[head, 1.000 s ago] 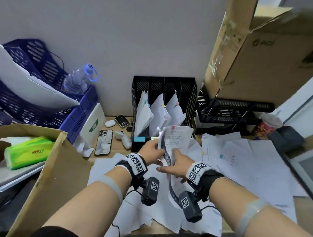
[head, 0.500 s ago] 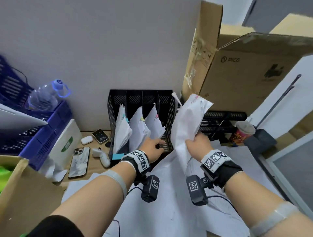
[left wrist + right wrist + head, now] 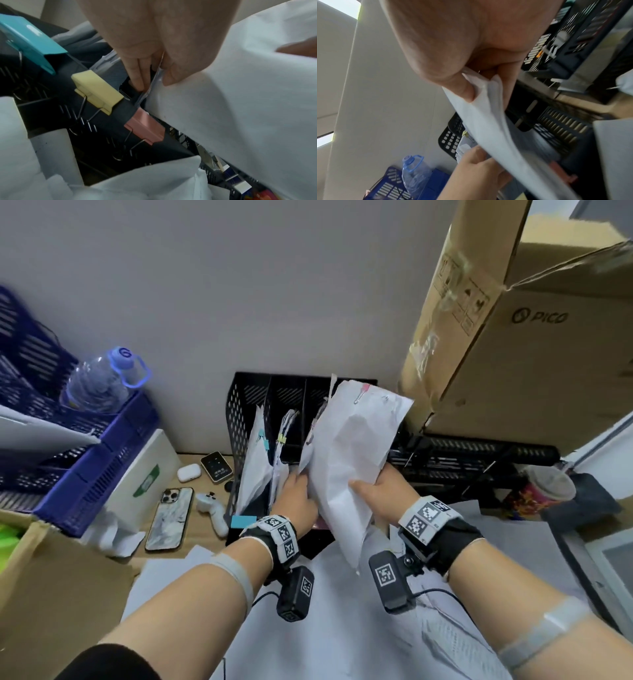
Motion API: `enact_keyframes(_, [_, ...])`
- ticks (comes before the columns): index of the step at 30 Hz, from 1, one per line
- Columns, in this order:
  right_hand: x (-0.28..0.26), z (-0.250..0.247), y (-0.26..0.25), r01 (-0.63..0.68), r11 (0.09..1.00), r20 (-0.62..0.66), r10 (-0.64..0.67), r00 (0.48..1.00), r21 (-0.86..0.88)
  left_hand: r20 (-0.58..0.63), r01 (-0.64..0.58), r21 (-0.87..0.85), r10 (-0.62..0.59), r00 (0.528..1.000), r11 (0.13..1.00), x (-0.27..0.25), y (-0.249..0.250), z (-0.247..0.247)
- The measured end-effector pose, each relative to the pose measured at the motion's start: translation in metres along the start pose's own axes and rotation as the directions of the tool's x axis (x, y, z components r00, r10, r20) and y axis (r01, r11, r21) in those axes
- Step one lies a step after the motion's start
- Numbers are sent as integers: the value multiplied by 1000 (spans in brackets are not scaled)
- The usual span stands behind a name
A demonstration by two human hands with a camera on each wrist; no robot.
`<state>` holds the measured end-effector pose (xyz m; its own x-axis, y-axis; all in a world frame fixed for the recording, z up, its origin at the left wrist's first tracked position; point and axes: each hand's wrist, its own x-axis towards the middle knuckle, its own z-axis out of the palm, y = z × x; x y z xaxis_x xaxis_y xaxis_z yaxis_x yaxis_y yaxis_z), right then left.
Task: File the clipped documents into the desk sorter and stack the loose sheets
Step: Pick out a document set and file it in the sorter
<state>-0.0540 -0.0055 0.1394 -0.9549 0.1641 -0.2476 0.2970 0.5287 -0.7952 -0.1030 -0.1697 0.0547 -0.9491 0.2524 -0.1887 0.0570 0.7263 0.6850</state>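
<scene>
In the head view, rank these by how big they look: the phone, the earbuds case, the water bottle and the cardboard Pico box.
1. Pico box
2. Water bottle
3. Phone, looks close to the bottle, and it lies nearer the camera, so that order is unsure
4. Earbuds case

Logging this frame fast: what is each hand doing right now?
Left hand: pinches the edge of a filed sheet at the desk sorter.
Right hand: grips the pink-clipped document.

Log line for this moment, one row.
phase: filing | right hand: grips clipped documents | left hand: at desk sorter | inserted: not yet
</scene>
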Motion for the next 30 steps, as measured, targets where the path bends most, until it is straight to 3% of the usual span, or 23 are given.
enact_keyframes(3, [23, 13, -17, 15, 992, -111, -29, 993, -124, -28, -68, -24, 67, 997, 997, -2, -2, -11])
enact_keyframes(6, [38, 27, -27, -28, 991, -179, 4, 984, -132, -26, -122, -90, 120, 992, 988, -6, 2, -17])
enact_keyframes(11, [57, 37, -22, -103, 986, -134, 86, 987, -128, 23, -115, -91, 118, 993, 989, -6, -2, -20])
enact_keyframes(15, [59, 43, -15, -112, 994, -115, 111, 987, -2, 46, -124, -51, 127, 991, 991, -8, -1, -20])
enact_keyframes(19, [51, 59, 7, -185, 981, 79, 190, 979, -60, 77, -108, -70, 113, 991, 992, -12, 0, -16])
enact_keyframes(22, [44, 65, 26, -158, 986, 164, 166, 972, -59, 74, -100, -33, 102, 992, 994, -17, -3, -9])
enact_keyframes(26, [10, 56, 45, -212, 975, 150, 201, 968, 61, -7, -47, -24, 46, 999, 999, -29, -2, 8])
enact_keyframes(30, [-30, 41, 95, -289, 955, 129, 279, 952, 63, 4, -165, -107, 167, 986, 980, -45, 13, 42])
